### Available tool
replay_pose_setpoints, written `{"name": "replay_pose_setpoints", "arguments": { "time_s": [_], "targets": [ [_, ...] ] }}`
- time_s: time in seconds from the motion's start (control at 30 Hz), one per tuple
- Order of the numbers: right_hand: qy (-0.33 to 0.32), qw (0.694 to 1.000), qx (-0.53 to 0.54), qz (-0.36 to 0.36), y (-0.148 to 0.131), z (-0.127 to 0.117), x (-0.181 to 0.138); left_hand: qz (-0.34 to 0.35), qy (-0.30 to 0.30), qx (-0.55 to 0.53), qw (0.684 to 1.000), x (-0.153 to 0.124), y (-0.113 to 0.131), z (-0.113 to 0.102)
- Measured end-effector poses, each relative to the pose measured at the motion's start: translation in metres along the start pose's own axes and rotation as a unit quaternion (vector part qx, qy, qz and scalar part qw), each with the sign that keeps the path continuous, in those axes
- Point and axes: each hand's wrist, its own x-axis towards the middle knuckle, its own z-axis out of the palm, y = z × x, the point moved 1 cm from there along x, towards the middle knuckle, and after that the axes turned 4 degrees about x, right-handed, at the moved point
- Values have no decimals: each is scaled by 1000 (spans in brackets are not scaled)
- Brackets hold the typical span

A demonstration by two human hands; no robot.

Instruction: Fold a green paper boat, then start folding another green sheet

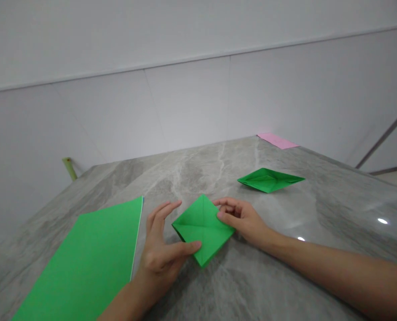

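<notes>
A green sheet of paper folded into a diamond (206,225), with crossing creases, is held just in front of me over the table. My left hand (161,249) has its thumb on the paper's lower left edge. Its index and middle fingers stretch up, off the paper, and the other fingers are hidden. On the right corner, my right hand (243,220) pinches the paper between thumb and fingers. A finished-looking green paper boat (270,179) sits beyond my right hand, apart from it.
Left of my left hand lies a stack of green paper (84,249). A pink sheet (277,141) rests at the far corner of the grey marbled table (198,169). Behind the table stands a white wall (188,102), with a yellow-green object (69,168) by the left edge.
</notes>
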Motion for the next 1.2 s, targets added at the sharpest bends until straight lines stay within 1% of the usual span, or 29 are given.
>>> {"name": "replay_pose_setpoints", "arguments": {
  "time_s": [0.03, 0.1, 0.17, 0.2, 0.27, 0.33, 0.4, 0.5, 0.57, 0.63, 0.73, 0.8, 0.9, 0.97, 1.03, 1.1, 1.2],
  "targets": [
    [5, 1000, 4, -3, 0, -1, -1, 0, -15, 6, 1000, 0, 2, 0],
    [25, 1000, 0, -13, -1, -1, -2, -27, -35, 16, 999, -2, 4, 2],
    [60, 998, -8, -21, -2, -2, -4, -84, -54, -9, 995, -4, 5, 4],
    [75, 997, -11, -21, -3, -2, -4, -120, -64, -46, 990, -6, 5, 6],
    [92, 995, -18, -17, -5, -1, -5, -201, -69, -151, 965, -8, 2, 11],
    [94, 995, -16, -15, -7, -1, -5, -281, -64, -228, 930, -9, 0, 15],
    [87, 996, -5, -20, -8, 1, -6, -345, -73, -262, 899, -9, -3, 19],
    [80, 997, 0, -23, -8, 2, -7, -401, -105, -302, 858, -10, -4, 22],
    [87, 996, -13, -19, -8, 2, -7, -422, -103, -334, 837, -11, -4, 23],
    [79, 996, -26, -15, -9, 1, -7, -439, -78, -358, 820, -12, -4, 24],
    [16, 998, -58, 12, -10, 1, -6, -458, -27, -387, 800, -11, -3, 23],
    [-13, 996, -79, 30, -10, 1, -5, -457, 3, -400, 794, -9, -1, 22],
    [-1, 996, -84, 26, -10, 2, -5, -447, 23, -441, 778, -5, 5, 20],
    [8, 997, -81, 20, -11, 3, -6, -449, 34, -481, 753, -3, 8, 20],
    [10, 997, -80, 16, -12, 4, -7, -461, 33, -513, 723, -1, 9, 21],
    [7, 996, -84, 14, -13, 4, -7, -475, 15, -536, 698, 0, 10, 23],
    [0, 996, -91, 10, -12, 4, -9, -477, -25, -563, 675, 1, 12, 26]
  ]
}}
